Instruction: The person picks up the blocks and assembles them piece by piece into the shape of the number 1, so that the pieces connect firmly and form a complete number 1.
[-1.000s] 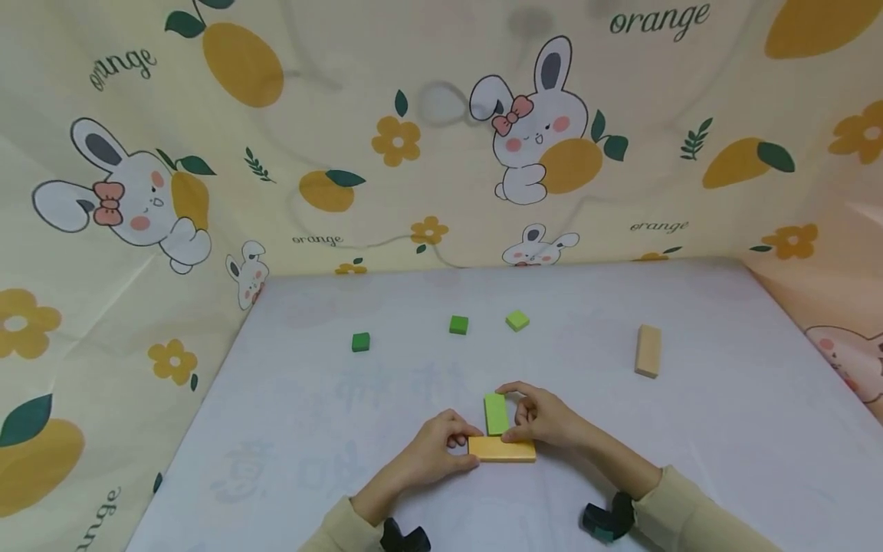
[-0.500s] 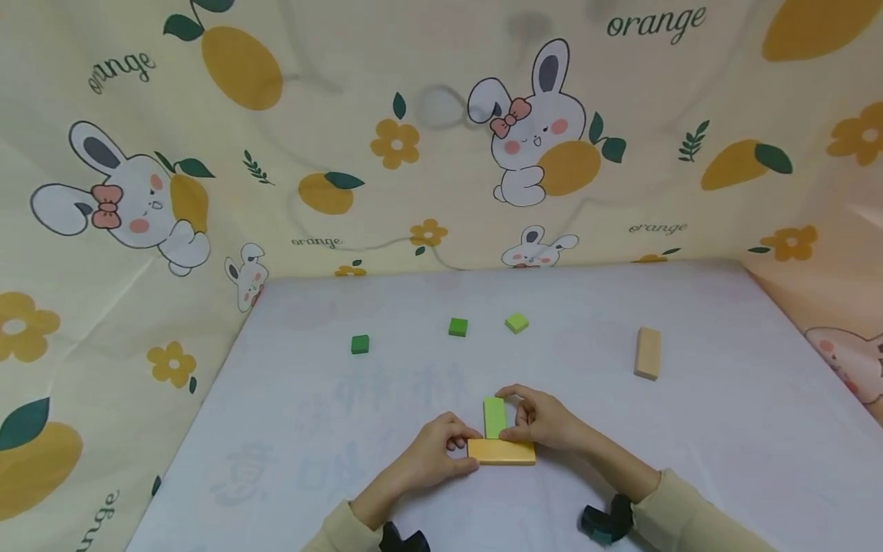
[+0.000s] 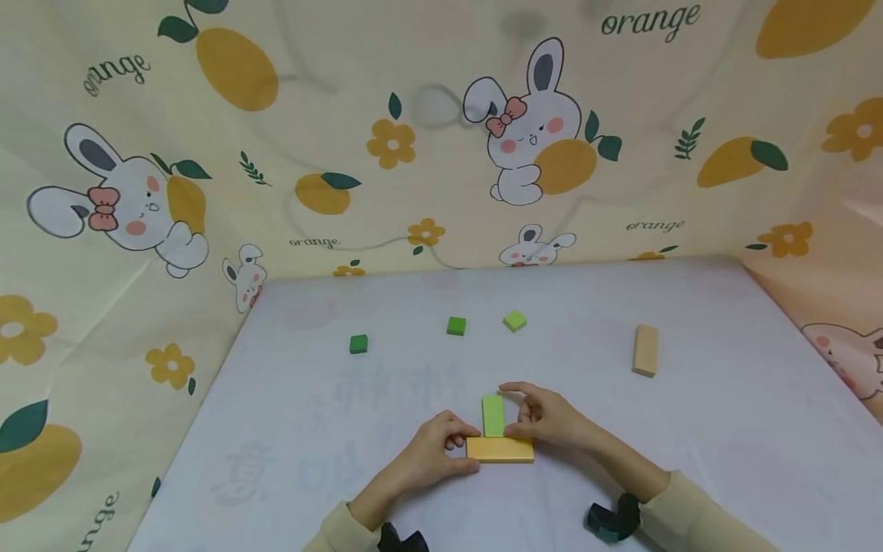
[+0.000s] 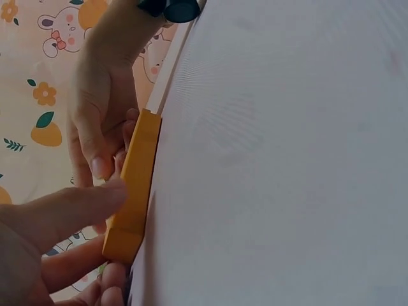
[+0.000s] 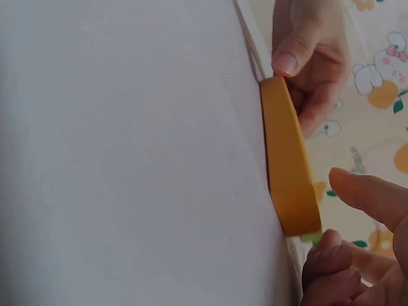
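Observation:
My left hand (image 3: 429, 452) pinches the left end of the orange block (image 3: 502, 450), thumb at its near edge and index finger at its far edge. Behind the orange block's middle lies the light green block (image 3: 493, 415), its near end against it. My right hand (image 3: 552, 418) hovers at the right of the green block, index finger stretched by its far end, thumb by the orange block's top edge. In the right wrist view its thumb stands apart from the orange block (image 5: 287, 159), and the other fingers bend loosely.
Farther back on the white table (image 3: 290, 399) lie a dark green cube (image 3: 359, 344), a green cube (image 3: 456, 326) and a light green cube (image 3: 514, 321). A pale wooden block (image 3: 645, 350) lies at the right. A printed cloth (image 3: 441, 153) hangs behind.
My right thumb and index finger have moved slightly right, off the light green block. My left hand keeps its pinch on the orange block.

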A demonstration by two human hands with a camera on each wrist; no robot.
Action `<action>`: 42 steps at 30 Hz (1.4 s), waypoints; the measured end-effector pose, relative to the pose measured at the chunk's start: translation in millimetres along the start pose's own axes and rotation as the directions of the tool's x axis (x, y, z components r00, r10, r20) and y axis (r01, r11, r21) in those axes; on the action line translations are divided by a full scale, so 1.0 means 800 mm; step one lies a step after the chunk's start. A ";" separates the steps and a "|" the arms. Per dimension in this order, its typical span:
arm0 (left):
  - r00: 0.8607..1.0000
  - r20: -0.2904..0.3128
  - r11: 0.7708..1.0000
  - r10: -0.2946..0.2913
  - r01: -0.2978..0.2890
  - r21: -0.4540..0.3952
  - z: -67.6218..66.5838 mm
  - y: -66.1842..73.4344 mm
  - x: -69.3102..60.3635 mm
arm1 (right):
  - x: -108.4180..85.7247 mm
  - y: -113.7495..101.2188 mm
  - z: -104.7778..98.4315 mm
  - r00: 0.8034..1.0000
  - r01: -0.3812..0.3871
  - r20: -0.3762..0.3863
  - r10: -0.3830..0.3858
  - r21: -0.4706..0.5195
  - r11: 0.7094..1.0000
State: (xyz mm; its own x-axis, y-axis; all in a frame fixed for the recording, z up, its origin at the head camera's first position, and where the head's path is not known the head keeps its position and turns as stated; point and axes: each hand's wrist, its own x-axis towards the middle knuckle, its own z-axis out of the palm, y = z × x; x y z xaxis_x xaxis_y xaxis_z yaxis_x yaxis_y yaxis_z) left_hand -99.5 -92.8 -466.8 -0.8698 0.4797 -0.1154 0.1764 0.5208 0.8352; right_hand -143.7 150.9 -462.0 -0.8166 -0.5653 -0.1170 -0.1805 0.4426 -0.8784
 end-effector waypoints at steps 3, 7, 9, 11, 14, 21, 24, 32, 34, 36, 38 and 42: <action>1.000 -0.008 1.000 0.005 -0.005 -0.011 0.000 0.002 0.001 | -0.006 0.002 -0.008 1.000 -0.023 -0.021 0.023 -0.003 1.000; 0.999 -0.028 1.000 0.020 -0.020 -0.006 0.001 0.001 0.001 | -0.013 0.009 -0.022 0.997 -0.017 -0.069 0.016 -0.015 1.000; 0.999 -0.041 1.000 0.030 -0.030 0.002 0.003 0.000 0.001 | -0.017 0.011 -0.029 0.996 -0.007 -0.088 0.006 -0.015 1.000; 0.998 -0.052 0.999 0.045 -0.044 0.007 0.004 -0.001 0.001 | -0.020 0.014 -0.036 0.995 -0.006 -0.101 0.006 -0.003 1.000; 0.997 -0.056 0.999 0.050 -0.050 0.006 0.006 -0.003 0.000 | -0.026 0.015 -0.047 0.993 -0.017 -0.117 0.020 0.025 1.000; 0.998 -0.049 0.999 0.047 -0.047 0.018 0.006 -0.004 0.001 | -0.040 0.019 -0.080 0.983 -0.076 -0.164 0.085 0.057 0.995; 0.998 -0.041 0.999 0.047 -0.046 0.018 0.006 -0.003 0.001 | -0.047 0.019 -0.096 0.974 -0.108 -0.197 0.114 0.041 0.993; 0.999 -0.022 0.997 0.048 -0.047 0.055 0.002 0.003 0.001 | -0.067 0.031 -0.137 0.942 -0.139 -0.315 0.117 -0.049 0.989; 0.998 -0.024 0.997 0.058 -0.057 0.058 0.001 0.004 0.001 | -0.073 0.038 -0.146 0.935 -0.139 -0.337 0.114 -0.050 0.989; 0.998 -0.028 0.997 0.059 -0.057 0.049 0.001 0.005 0.001 | -0.078 0.047 -0.155 0.927 -0.134 -0.357 0.112 -0.039 0.990; 0.998 -0.040 0.997 0.055 -0.053 0.052 0.003 0.005 0.002 | -0.083 0.056 -0.163 0.922 -0.134 -0.369 0.114 -0.029 0.991; 0.996 -0.067 0.997 0.057 -0.054 0.052 0.006 0.004 0.005 | -0.090 0.074 -0.179 0.914 -0.156 -0.383 0.135 -0.026 0.987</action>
State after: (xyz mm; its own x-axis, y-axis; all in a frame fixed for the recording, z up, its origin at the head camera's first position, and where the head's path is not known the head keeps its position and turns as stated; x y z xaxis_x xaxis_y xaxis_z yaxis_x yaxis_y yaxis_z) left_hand -100.3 -85.7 -467.3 -0.8873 0.4602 -0.0312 0.2464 0.5300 0.8114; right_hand -174.1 317.6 -439.1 -0.9806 -0.1902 -0.0475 -0.0648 0.5434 -0.8370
